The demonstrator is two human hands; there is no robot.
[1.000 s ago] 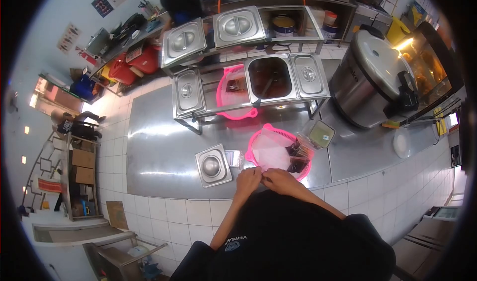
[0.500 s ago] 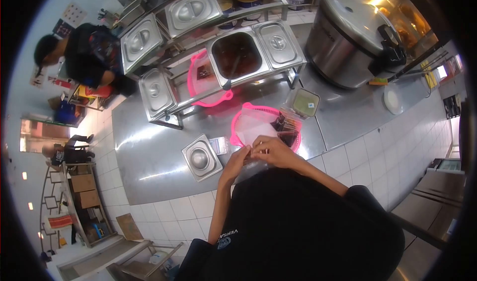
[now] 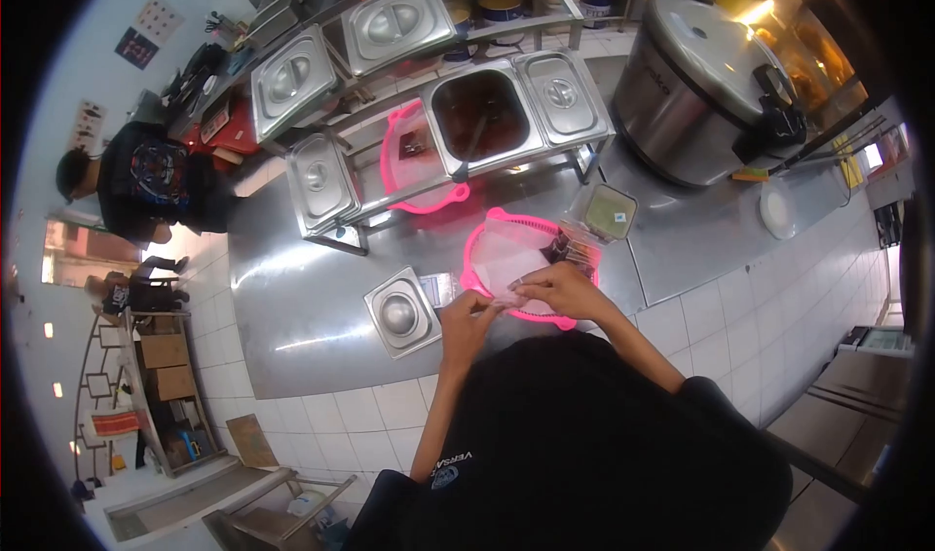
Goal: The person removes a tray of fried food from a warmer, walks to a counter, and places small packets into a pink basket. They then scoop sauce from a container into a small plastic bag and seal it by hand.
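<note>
My left hand [image 3: 467, 325] and my right hand [image 3: 563, 289] meet over the near rim of a pink plastic basket [image 3: 470, 255]. Both are closed, fingertips pinching a thin whitish piece of film [image 3: 507, 299] between them. I cannot tell whether it is a small plastic bag. Inside the basket lie white sheets [image 3: 512, 249], with dark packets [image 3: 575, 250] at the right side. A clear tub with green contents [image 3: 611, 212] stands just beyond the basket. To the left, near my left hand, sits a steel pan with a round dome in it [image 3: 400, 314].
Ahead, a steel rack carries lidded pans [image 3: 560, 93] and an uncovered pan of reddish-brown sauce [image 3: 479, 113]. Another pink basket [image 3: 429, 199] is beneath it. A large cooker [image 3: 687, 103] stands right, near a white plate [image 3: 777, 209]. A person [image 3: 161, 176] is at far left.
Both hands have come slightly apart, and more of the whitish film shows between the fingertips. The view has shifted a little. The person at far left has turned and moved.
</note>
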